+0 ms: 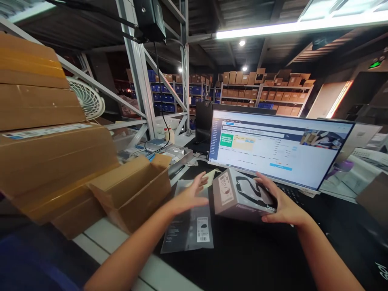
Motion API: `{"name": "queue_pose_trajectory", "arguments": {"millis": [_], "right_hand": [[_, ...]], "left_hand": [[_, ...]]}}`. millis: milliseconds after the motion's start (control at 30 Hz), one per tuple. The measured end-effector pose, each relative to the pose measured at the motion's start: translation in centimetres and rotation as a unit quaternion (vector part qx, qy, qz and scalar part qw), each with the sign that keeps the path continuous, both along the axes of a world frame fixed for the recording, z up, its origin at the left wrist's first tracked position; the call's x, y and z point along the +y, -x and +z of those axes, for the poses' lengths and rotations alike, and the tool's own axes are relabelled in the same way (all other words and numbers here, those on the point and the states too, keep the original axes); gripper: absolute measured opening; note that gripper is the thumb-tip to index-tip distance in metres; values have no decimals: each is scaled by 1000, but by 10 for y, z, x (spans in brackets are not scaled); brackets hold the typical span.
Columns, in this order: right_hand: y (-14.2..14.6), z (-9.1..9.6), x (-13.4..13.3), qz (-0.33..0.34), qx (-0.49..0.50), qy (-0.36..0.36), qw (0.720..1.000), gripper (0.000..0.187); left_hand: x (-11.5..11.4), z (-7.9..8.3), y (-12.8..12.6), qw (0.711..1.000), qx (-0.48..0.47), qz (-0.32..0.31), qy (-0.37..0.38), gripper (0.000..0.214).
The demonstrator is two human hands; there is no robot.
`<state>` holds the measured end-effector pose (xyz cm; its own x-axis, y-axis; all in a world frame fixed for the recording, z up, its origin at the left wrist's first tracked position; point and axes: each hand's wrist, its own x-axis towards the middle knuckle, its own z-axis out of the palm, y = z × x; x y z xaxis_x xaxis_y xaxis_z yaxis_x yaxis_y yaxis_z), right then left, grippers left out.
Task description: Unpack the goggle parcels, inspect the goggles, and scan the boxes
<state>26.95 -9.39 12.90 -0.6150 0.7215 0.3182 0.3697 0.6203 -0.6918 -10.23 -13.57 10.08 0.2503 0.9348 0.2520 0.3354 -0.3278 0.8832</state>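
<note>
My right hand (280, 202) grips a small grey product box (239, 194) with a barcode label on its end, holding it just above the black desk mat (257, 250) in front of the monitor. My left hand (189, 196) hovers open, fingers spread, just left of the box and over a flat clear plastic bag (189, 224) with a barcode sticker that lies on the mat. An open empty cardboard box (133, 190) sits to the left of that hand.
A lit monitor (279, 147) stands behind the box, with a keyboard partly hidden below it. Stacked cardboard boxes (39, 121) fill the left side. A white fan (86, 97), metal shelf posts and small trays are behind. Shelves of cartons line the far wall.
</note>
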Motion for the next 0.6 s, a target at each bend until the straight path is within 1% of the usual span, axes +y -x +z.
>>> {"name": "queue_pose_trajectory", "arguments": {"millis": [33, 67, 100, 133, 167, 233, 267, 333, 367, 433, 467, 533, 600], "right_hand": [[-1, -1, 2, 0, 1, 6, 1000, 125], [0, -1, 2, -5, -5, 8, 1000, 125], [2, 1, 0, -12, -16, 9, 1000, 125], [6, 2, -3, -19, -30, 9, 999, 124], [11, 4, -8, -26, -44, 10, 999, 123], [22, 7, -17, -38, -66, 20, 997, 123], [28, 8, -20, -40, -68, 31, 996, 123], [36, 7, -22, -28, -46, 68, 996, 119], [38, 7, -20, -18, -18, 91, 996, 112], [36, 6, -12, -10, 59, 125, 990, 94], [32, 6, -9, -23, 96, 131, 987, 86], [21, 7, -9, -71, 141, 121, 980, 73], [13, 5, -20, -104, 148, 95, 979, 64]], "left_hand": [[-7, 1, -9, 999, -17, -48, -15, 121], [-13, 1, -17, 996, -26, -77, -32, 135], [-18, -1, -25, 995, -26, -80, -50, 146], [-23, -4, -31, 996, -21, -69, -61, 151], [-26, -8, -37, 997, -18, -44, -63, 150], [-28, -18, -42, 998, -41, 2, -41, 134], [-28, -23, -43, 997, -71, 18, -22, 123], [-27, -32, -40, 985, -163, 38, 28, 104], [-27, -34, -38, 974, -212, 46, 62, 94], [-24, -36, -33, 941, -299, 77, 141, 72], [-22, -35, -31, 920, -332, 97, 186, 60], [-18, -31, -30, 875, -381, 132, 267, 38], [-15, -25, -32, 833, -418, 160, 324, 23]]}}
